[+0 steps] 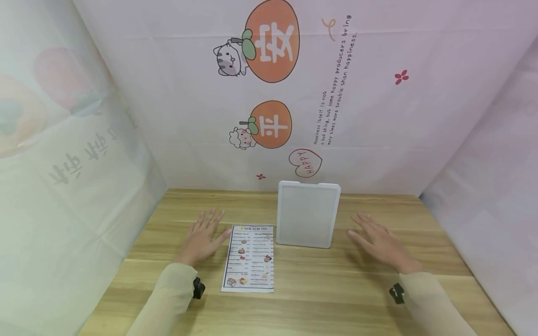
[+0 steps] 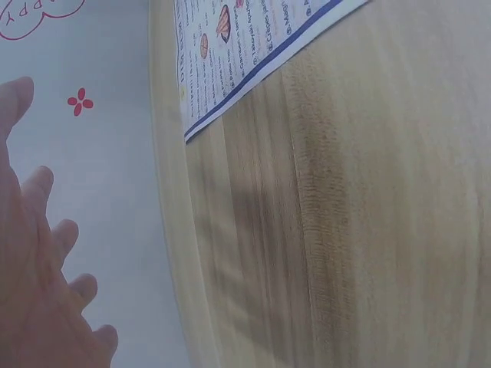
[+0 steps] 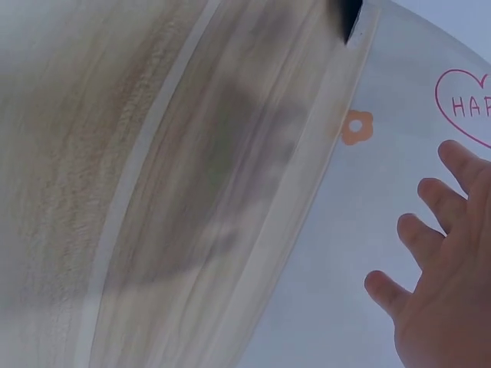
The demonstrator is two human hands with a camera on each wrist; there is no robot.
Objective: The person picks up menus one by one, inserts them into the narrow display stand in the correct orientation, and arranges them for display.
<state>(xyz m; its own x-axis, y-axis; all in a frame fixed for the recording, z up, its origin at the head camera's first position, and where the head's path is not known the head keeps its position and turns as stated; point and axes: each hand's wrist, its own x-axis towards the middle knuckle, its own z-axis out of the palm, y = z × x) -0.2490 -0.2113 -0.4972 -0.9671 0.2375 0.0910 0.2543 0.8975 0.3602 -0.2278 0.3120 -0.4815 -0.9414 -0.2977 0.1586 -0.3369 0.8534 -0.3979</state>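
A printed menu sheet (image 1: 257, 254) headed "DIM SUM INN" lies on the wooden table, its blue-bordered edge (image 2: 265, 73) also visible in the left wrist view. To its right is a flat rectangular panel (image 1: 308, 214) with a white rim and a plain grey face. Left of the menu, my left hand (image 1: 203, 239) has its fingers spread, the thumb near the sheet's upper left edge; it holds nothing. My right hand (image 1: 380, 245), fingers extended and holding nothing, is to the right of the panel and apart from it. Hand shadows fall on the table in both wrist views.
White printed cloth (image 1: 201, 107) with cartoon oranges and lettering rises behind the table (image 1: 357, 298). More cloth hangs on the left (image 1: 75, 224) and right (image 1: 496, 196). Black bands with small devices (image 1: 198, 288) sit at both wrists.
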